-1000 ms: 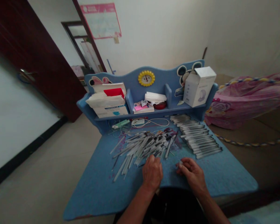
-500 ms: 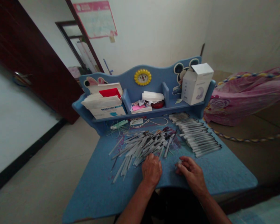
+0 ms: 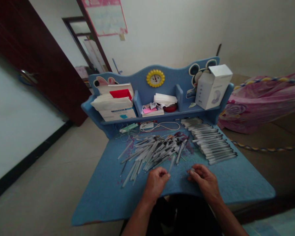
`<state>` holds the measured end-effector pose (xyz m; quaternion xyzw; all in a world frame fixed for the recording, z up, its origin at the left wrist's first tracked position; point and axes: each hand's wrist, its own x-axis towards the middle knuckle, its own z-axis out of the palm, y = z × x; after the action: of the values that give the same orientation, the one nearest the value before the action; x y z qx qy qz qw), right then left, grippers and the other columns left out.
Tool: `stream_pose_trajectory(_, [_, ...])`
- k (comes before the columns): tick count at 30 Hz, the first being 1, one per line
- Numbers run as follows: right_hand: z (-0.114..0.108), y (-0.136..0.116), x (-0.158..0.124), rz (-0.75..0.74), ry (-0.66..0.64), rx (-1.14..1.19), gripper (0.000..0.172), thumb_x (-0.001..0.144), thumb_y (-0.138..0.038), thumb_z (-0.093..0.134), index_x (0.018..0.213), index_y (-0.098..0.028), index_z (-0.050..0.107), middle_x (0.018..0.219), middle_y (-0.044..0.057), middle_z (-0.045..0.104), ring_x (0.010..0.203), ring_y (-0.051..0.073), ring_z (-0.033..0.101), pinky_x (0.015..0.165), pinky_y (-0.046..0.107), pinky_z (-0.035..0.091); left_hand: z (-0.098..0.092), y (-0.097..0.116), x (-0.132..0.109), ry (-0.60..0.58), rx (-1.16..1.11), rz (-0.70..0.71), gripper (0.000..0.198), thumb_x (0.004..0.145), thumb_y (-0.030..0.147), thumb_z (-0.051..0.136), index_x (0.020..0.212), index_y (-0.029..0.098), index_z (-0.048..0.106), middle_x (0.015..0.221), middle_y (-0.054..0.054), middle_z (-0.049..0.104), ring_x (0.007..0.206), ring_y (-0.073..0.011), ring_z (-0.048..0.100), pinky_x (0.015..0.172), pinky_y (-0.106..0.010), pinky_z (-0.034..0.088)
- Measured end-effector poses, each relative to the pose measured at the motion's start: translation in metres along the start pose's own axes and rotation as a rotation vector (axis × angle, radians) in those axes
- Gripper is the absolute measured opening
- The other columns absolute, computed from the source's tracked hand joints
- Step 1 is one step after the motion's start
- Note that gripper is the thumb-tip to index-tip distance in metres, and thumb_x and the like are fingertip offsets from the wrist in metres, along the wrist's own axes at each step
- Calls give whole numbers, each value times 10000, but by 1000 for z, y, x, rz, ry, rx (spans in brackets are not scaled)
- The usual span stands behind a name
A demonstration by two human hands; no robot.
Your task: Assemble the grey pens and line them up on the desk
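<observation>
Near the front edge of the blue desk (image 3: 100, 196), my left hand (image 3: 157, 182) is closed on a pale pen barrel (image 3: 172, 164), which points up and away from the fingers. To its right, my right hand (image 3: 203, 178) has its thumb and fingertips pressed together on something too small to make out. A loose pile of pens and barrels (image 3: 147, 152) lies beyond my left hand, pointing in various directions. Beyond my right hand, several capped pens (image 3: 211, 144) lie side by side in a slanted row.
A shelf (image 3: 123, 120) along the desk's back holds a box of papers (image 3: 118, 114), a white box (image 3: 211, 88) and small papers (image 3: 152, 111). A white cable (image 3: 162, 124) lies below it. Pink cloth (image 3: 255, 108) hangs at the right.
My left hand has drawn back from the pile with a pale barrel in its fingers. My right hand has stayed nearly in place. The camera view has shifted slightly.
</observation>
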<state>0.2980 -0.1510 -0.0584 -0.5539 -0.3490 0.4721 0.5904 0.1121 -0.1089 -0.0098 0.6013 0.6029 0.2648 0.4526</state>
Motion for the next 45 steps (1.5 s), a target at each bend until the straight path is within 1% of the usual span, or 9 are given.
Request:
stream_pose_trajectory(3, [0, -3, -1, -15, 1, -14, 276, 653, -414, 714, 760, -195, 585, 621, -12, 645, 567, 156, 595, 566, 258, 467, -1, 1, -5, -86, -302, -130, 114, 668, 258, 582, 686, 146, 573, 557, 17, 581, 443, -82, 451, 442, -196, 317])
stream_pose_trajectory(7, [-1, -7, -2, -40, -1, -17, 262, 647, -414, 721, 725, -194, 602, 572, -18, 622, 557, 151, 573, 558, 254, 452, -1, 0, -8, -137, -519, -206, 172, 654, 257, 614, 763, 131, 570, 582, 1, 616, 397, -50, 427, 396, -166, 268])
stream_pose_trajectory(13, [4, -6, -10, -16, -47, 69, 220, 693, -371, 701, 754, -189, 595, 553, -22, 619, 506, 127, 530, 539, 247, 413, 0, -2, -10, -172, -709, -258, 281, 611, 234, 667, 856, 110, 609, 592, 8, 607, 414, -44, 477, 383, -149, 290])
stream_pose_trajectory(18, [13, -8, -19, 26, -89, 161, 210, 699, -354, 697, 760, -189, 582, 533, -14, 624, 535, 146, 566, 543, 256, 425, -3, 4, -13, -164, -836, -311, 223, 593, 212, 681, 770, 133, 571, 581, 27, 595, 420, -43, 502, 385, -136, 303])
stream_pose_trajectory(22, [17, -10, -22, 40, -123, 197, 202, 702, -332, 698, 770, -183, 579, 554, 4, 652, 537, 150, 585, 547, 262, 439, -6, 6, -13, -135, -911, -291, 187, 589, 189, 668, 720, 143, 543, 589, 21, 600, 437, -48, 512, 392, -138, 312])
stream_pose_trajectory(26, [21, -11, -22, 102, -127, 294, 227, 692, -321, 708, 814, -176, 583, 691, 47, 706, 496, 131, 587, 506, 248, 439, -8, 6, -16, -179, -839, -208, 149, 605, 194, 632, 721, 141, 554, 629, -4, 637, 407, -39, 461, 378, -144, 261])
stream_pose_trajectory(33, [20, -24, -15, 106, -109, 391, 231, 690, -333, 704, 810, -181, 580, 728, 50, 706, 494, 138, 600, 493, 263, 463, -10, 3, -33, -432, -520, -82, 98, 651, 207, 598, 706, 126, 609, 548, -1, 612, 415, -54, 393, 418, -177, 270])
stream_pose_trajectory(39, [16, -37, -8, 60, -108, 380, 196, 699, -307, 700, 809, -187, 589, 716, 36, 705, 498, 144, 610, 497, 268, 467, -13, 0, -41, -491, -405, -64, 183, 671, 241, 578, 764, 117, 676, 524, 10, 576, 420, -62, 363, 423, -191, 249])
stream_pose_trajectory(45, [15, -35, -11, 87, -165, 332, 197, 698, -289, 709, 818, -177, 601, 658, 26, 698, 483, 144, 608, 487, 255, 455, -12, -3, -39, -494, -397, -60, 212, 676, 292, 607, 762, 116, 686, 522, 13, 563, 434, -66, 372, 437, -195, 253])
